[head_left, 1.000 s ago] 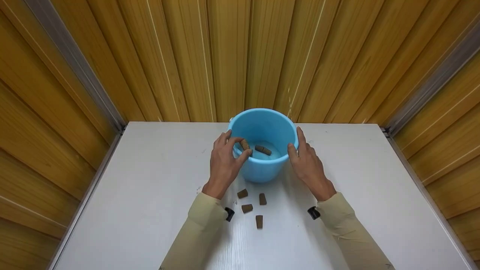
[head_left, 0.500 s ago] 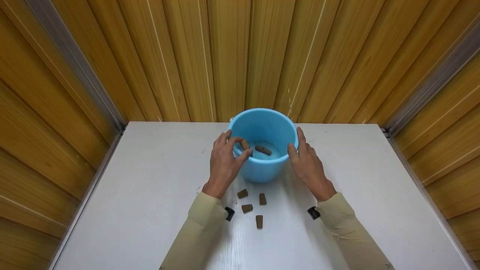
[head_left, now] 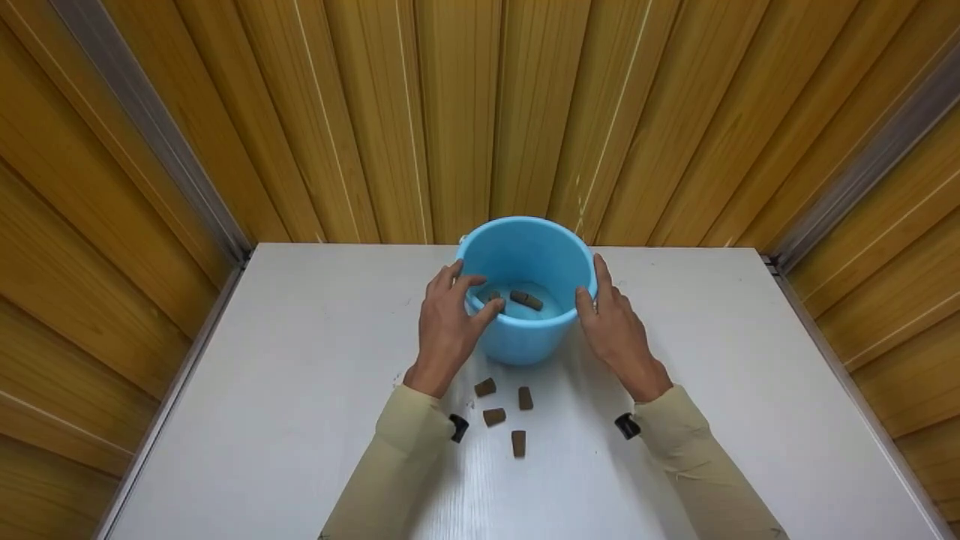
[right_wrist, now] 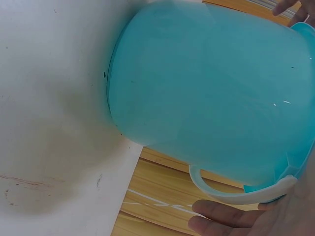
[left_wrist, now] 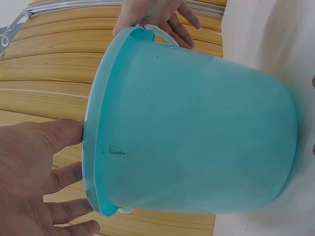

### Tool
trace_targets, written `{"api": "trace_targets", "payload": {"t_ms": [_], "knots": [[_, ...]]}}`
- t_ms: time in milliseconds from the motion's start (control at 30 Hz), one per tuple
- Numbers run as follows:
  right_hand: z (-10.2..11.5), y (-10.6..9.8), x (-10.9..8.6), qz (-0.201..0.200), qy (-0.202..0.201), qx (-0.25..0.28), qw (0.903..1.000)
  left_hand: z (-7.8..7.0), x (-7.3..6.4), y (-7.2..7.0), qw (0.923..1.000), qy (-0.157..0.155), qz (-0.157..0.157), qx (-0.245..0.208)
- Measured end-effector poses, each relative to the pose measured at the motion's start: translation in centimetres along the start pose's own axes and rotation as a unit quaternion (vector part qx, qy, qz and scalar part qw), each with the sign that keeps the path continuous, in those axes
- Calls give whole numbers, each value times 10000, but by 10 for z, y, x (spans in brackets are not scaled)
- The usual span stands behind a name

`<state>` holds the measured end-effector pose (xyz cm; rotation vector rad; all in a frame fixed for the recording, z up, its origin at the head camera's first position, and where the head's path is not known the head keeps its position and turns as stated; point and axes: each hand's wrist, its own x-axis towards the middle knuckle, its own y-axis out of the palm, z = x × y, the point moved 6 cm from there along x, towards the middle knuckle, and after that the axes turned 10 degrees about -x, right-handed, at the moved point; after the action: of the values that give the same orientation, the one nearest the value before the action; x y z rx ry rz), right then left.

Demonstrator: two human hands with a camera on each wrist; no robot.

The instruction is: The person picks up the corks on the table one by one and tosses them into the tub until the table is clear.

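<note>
Yellow-brown panelled walls point(head_left: 457, 112) close in a white table point(head_left: 315, 360). At the left, the left hand point(head_left: 450, 309) has its fingers spread at the bucket's rim, thumb and forefinger well apart with nothing pinched between them. The left wrist view shows fingertips of that hand touching the rim, and a dark smudge point(left_wrist: 115, 151) on the bucket's outer wall that the head view does not show.

The bucket point(head_left: 525, 341) stands on the table between the hands, mouth up, its long axis roughly vertical. Inside, near the left thumb, lies a partly hidden cork point(head_left: 493, 295); right of it are brown corks point(head_left: 526, 300), their long axis slanting from far left to near right. How many lie there is unclear.

On the table before the bucket lie four more: the two left corks point(head_left: 490, 402) point roughly sideways, the two right corks point(head_left: 522, 420) toward and away from the person.

At the right, the right hand point(head_left: 619, 330) rests on the rim, fingers fairly straight along the outside, thumb apart from them. The right wrist view adds the handle point(right_wrist: 236, 197), hanging beside those fingers.
</note>
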<state>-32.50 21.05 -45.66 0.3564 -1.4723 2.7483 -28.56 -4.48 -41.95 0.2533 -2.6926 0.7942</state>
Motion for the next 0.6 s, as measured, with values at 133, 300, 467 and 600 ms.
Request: {"api": "trace_targets", "payload": {"t_ms": [133,300,467,600], "knots": [[0,1,-1,84,59,-28,9999,0,0,0,10000,-50,4,23],[-1,2,-1,139,144,-39,9998,1,-2,1,9999,-60,-32,84],[-1,2,-1,148,168,-17,9997,2,-3,1,9999,-24,-112,73],[-1,2,-1,171,170,6,9997,2,-5,0,9999,-32,-137,21]]}}
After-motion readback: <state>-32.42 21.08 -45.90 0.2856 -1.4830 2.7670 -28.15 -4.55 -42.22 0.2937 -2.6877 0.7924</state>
